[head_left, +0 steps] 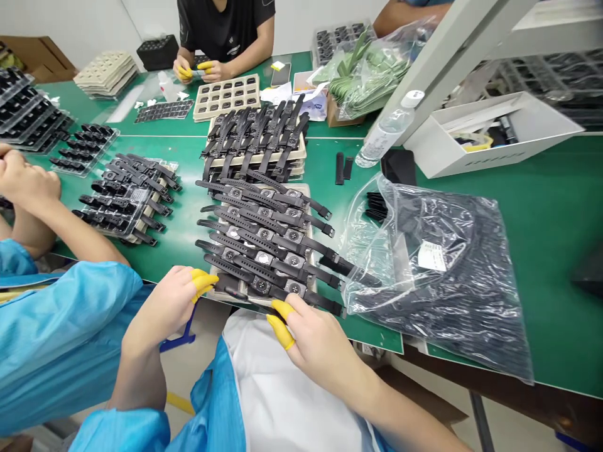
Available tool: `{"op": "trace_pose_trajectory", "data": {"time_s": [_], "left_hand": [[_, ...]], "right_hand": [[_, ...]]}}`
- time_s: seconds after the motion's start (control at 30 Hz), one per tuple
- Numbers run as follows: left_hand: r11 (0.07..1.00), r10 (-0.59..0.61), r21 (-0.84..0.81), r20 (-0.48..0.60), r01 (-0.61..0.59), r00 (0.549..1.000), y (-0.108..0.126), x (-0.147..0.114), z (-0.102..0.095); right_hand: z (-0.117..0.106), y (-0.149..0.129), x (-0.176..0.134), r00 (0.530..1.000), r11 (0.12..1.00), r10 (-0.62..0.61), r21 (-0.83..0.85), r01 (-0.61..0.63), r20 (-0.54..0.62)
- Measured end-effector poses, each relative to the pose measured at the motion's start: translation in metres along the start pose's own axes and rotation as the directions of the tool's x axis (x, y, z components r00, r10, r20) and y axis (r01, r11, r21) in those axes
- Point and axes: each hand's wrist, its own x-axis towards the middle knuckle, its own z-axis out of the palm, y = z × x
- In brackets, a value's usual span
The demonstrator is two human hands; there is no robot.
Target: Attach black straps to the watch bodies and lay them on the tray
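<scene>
My left hand (172,301), with yellow finger cots, is closed on one end of a black smartwatch (232,291) at the table's front edge. My right hand (313,329), also in yellow finger cots, pinches around the watch's other end; the exact contact is partly hidden by the fingers. Just beyond them, a beige tray (305,194) bears rows of smartwatches (264,233), laid face down with their black straps spread out. To the right of the tray, a clear plastic bag (443,276) full of black straps lies with its mouth towards it.
Behind stands a stack of trays with more watches (257,135). A water bottle (389,132), a white box (494,138) and a slanted post (452,69) are on the right. A co-worker's arm (70,220) reaches in from the left; another person (226,44) sits opposite.
</scene>
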Motion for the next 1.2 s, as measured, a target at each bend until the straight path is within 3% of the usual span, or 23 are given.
{"op": "trace_pose_trajectory", "data": {"time_s": [0.1, 0.2, 0.3, 0.4, 0.47, 0.5, 0.63, 0.77, 0.83, 0.9, 0.97, 1.07, 1.13, 1.2], "left_hand": [[0.985, -0.143, -0.079, 0.156, 0.156, 0.977, -0.012, 0.004, -0.006], [0.982, -0.132, -0.104, 0.237, 0.16, 0.963, -0.025, 0.017, 0.001], [0.988, -0.125, -0.073, 0.172, 0.139, 0.977, -0.034, 0.026, 0.013], [0.971, -0.237, -0.055, -0.056, 0.234, 0.97, -0.034, 0.018, 0.023], [0.924, -0.381, -0.085, -0.155, 0.372, 0.911, -0.025, 0.003, 0.029], [0.888, -0.459, -0.112, -0.136, 0.447, 0.878, -0.019, -0.005, 0.033], [0.709, -0.664, -0.196, 0.14, 0.678, 0.735, 0.011, -0.025, 0.051], [0.575, -0.754, -0.278, 0.184, 0.769, 0.63, 0.026, -0.021, 0.061], [0.519, -0.78, -0.353, 0.177, 0.778, 0.6, 0.027, -0.017, 0.062], [0.433, -0.792, -0.516, 0.174, 0.739, 0.585, 0.026, -0.014, 0.061], [0.29, -0.787, -0.722, 0.193, 0.628, 0.586, 0.027, -0.013, 0.06], [0.058, -0.767, -0.936, 0.18, 0.346, 0.616, 0.035, -0.009, 0.063], [-0.068, -0.764, -0.988, 0.142, 0.141, 0.629, 0.047, -0.005, 0.07], [-0.151, -0.782, -0.988, 0.114, -0.009, 0.612, 0.062, 0.0, 0.079]], "right_hand": [[0.011, -0.008, 0.011, 0.998, 0.988, -0.043, -0.149, 0.035, -0.051], [0.018, -0.012, 0.025, 0.999, 0.972, -0.049, -0.229, 0.045, -0.009], [0.02, -0.01, 0.034, 1.0, 0.96, -0.025, -0.28, 0.025, 0.005], [0.018, -0.005, 0.028, 0.998, 0.964, -0.013, -0.266, -0.005, -0.067], [0.014, 0.001, 0.018, 0.989, 0.979, -0.037, -0.205, 0.007, -0.145], [0.012, 0.005, 0.012, 0.98, 0.987, -0.055, -0.161, 0.024, -0.189], [-0.001, 0.017, -0.013, 0.947, 0.994, -0.074, 0.053, 0.095, -0.314], [-0.01, 0.014, -0.036, 0.921, 0.954, -0.066, 0.247, 0.171, -0.385], [-0.003, 0.008, -0.046, 0.934, 0.923, -0.113, 0.312, 0.225, -0.34], [0.015, 0.005, -0.053, 0.956, 0.928, -0.197, 0.272, 0.253, -0.218], [0.039, 0.007, -0.055, 0.969, 0.962, -0.234, 0.125, 0.243, -0.084], [0.074, 0.02, -0.053, 0.978, 0.977, -0.208, -0.047, 0.208, 0.001], [0.087, 0.028, -0.052, 0.98, 0.972, -0.196, -0.13, 0.198, 0.029], [0.092, 0.033, -0.051, 0.979, 0.963, -0.195, -0.182, 0.201, 0.051]]}}
